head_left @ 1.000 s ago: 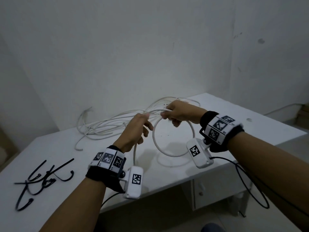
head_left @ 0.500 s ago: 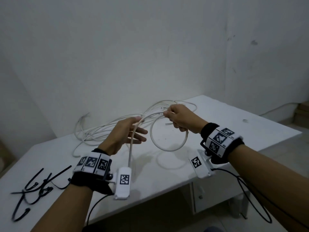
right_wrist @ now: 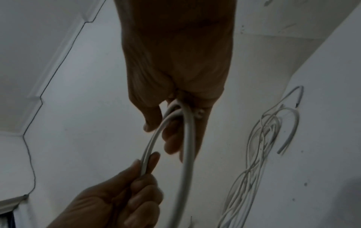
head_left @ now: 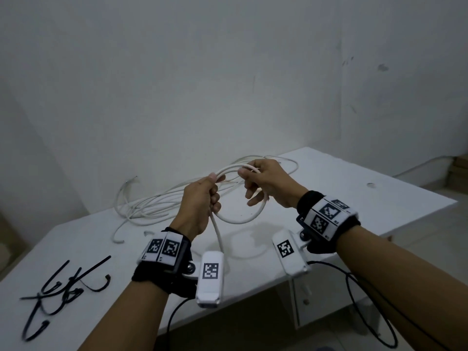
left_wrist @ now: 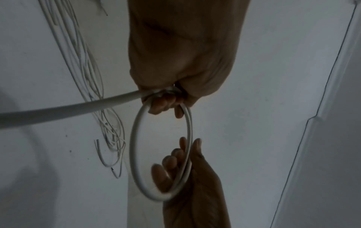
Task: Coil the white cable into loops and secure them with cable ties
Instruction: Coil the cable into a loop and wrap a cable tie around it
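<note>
White cable (head_left: 235, 219) hangs as a small coil in the air above the desk (head_left: 379, 198), held between both hands. The left hand (head_left: 200, 201) is clenched round the strands on the coil's left, with the feed running down from the fist toward the near desk edge. The right hand (head_left: 268, 183) pinches the top of the coil, its lower fingers (head_left: 253, 201) spread loosely inside the ring. Most of the cable lies tangled on the desk behind (head_left: 152, 206). Black cable ties (head_left: 63, 287) lie untouched, well apart at the near left. Coiling looks barely begun; the next move probably calls for drawing more slack and laying another matching loop into the right hand's pinch.
</note>
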`<control>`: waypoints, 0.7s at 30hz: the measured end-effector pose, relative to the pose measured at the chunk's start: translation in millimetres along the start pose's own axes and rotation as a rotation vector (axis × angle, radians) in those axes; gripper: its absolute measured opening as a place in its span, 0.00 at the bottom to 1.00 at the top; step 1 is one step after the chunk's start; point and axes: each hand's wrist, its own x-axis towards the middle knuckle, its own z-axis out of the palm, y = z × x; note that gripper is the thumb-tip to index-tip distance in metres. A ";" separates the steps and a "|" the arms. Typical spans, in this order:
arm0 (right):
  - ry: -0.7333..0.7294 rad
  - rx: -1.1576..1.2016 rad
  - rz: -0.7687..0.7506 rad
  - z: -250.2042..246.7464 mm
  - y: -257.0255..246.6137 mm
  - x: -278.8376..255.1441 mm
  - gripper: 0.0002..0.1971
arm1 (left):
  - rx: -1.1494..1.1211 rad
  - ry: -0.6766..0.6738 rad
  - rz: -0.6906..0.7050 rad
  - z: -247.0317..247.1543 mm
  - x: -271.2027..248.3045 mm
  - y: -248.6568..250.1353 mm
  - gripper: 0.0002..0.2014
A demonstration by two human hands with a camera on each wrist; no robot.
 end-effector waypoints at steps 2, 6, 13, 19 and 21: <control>-0.024 -0.073 0.058 -9.1 2.2 -4.3 0.10 | -0.038 0.062 0.034 -3.6 0.6 2.2 0.12; -0.030 -0.012 0.126 -17.0 6.4 -11.1 0.09 | -0.048 0.124 0.070 -8.0 3.5 3.0 0.11; 0.104 0.480 0.182 2.3 12.1 -8.9 0.06 | -0.052 0.166 0.078 -2.8 1.5 -3.9 0.12; 0.204 0.662 0.152 12.6 18.8 -9.3 0.11 | -0.154 0.181 0.039 -3.4 2.2 -3.0 0.13; 0.215 0.659 0.172 15.2 22.7 -11.6 0.10 | -0.172 0.200 0.043 -4.1 3.1 -3.6 0.13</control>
